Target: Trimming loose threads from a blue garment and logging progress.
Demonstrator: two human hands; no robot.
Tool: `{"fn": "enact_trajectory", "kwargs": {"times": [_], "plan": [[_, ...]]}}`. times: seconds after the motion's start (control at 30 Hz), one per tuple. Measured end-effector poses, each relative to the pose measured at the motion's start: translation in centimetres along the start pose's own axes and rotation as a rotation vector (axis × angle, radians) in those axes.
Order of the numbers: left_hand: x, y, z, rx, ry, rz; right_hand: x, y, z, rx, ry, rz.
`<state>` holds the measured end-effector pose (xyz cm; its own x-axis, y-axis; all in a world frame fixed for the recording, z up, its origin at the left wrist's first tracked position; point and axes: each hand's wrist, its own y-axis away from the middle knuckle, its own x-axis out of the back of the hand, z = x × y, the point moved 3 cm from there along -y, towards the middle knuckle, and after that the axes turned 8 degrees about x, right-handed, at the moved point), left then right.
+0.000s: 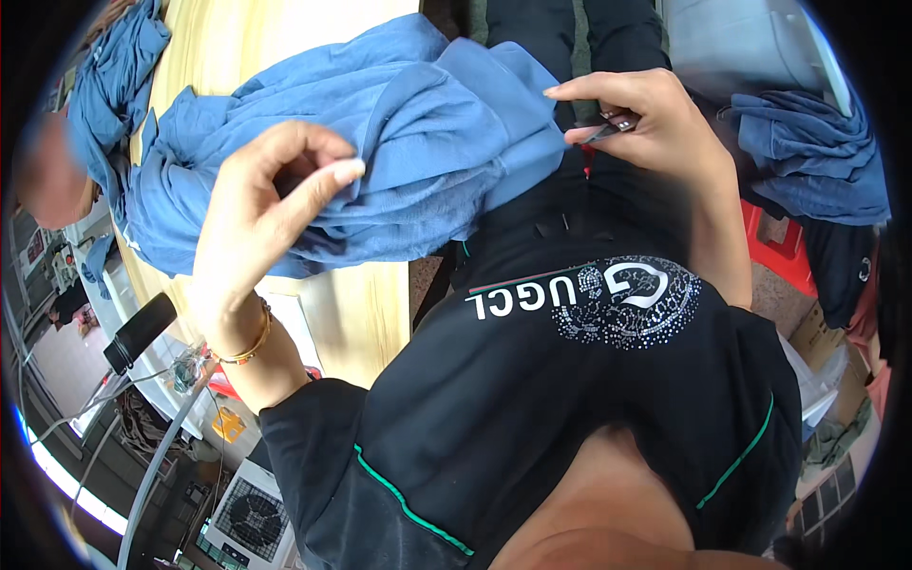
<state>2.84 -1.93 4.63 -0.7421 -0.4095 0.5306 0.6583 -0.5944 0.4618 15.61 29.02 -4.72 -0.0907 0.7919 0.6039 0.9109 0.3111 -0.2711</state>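
Observation:
A blue garment (418,142) lies bunched over the edge of a light wooden table (356,313) and onto my lap. My left hand (271,214) pinches a fold of the blue cloth between thumb and fingers; a gold bangle sits on its wrist. To the right, my right hand (641,119) is closed on a small metal cutting tool (608,128) at the garment's edge. I wear a black top with a sparkly print (608,299).
More blue garments are heaped at the table's far left (109,85) and on a pile to the right (812,157). A red crate (784,247) stands below that pile. A fan (252,518) and cables lie on the floor at lower left.

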Motion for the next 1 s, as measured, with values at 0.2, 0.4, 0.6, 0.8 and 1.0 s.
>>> {"fn": "enact_trajectory", "kwargs": {"times": [0.2,0.4,0.6,0.8,1.0], "plan": [[-0.9,-3.5,4.2,-0.077,-0.384,0.222,-0.1,-1.6,0.3,0.08,-0.185,0.066],[-3.4,-9.1,2.3,-0.051,-0.34,0.086,-1.4,-2.4,0.9,-0.018,-0.292,0.196],[-4.2,-9.5,0.8,0.01,0.305,-0.065,-2.4,-3.7,0.7,0.062,-0.193,0.278],[-3.9,-10.6,-0.2,0.006,0.509,-0.092,-1.1,-6.7,0.6,0.233,-0.121,0.39],[-4.3,-7.7,-3.4,-0.018,0.519,-0.151,-6.2,-6.3,0.2,0.517,0.169,0.37]]}}
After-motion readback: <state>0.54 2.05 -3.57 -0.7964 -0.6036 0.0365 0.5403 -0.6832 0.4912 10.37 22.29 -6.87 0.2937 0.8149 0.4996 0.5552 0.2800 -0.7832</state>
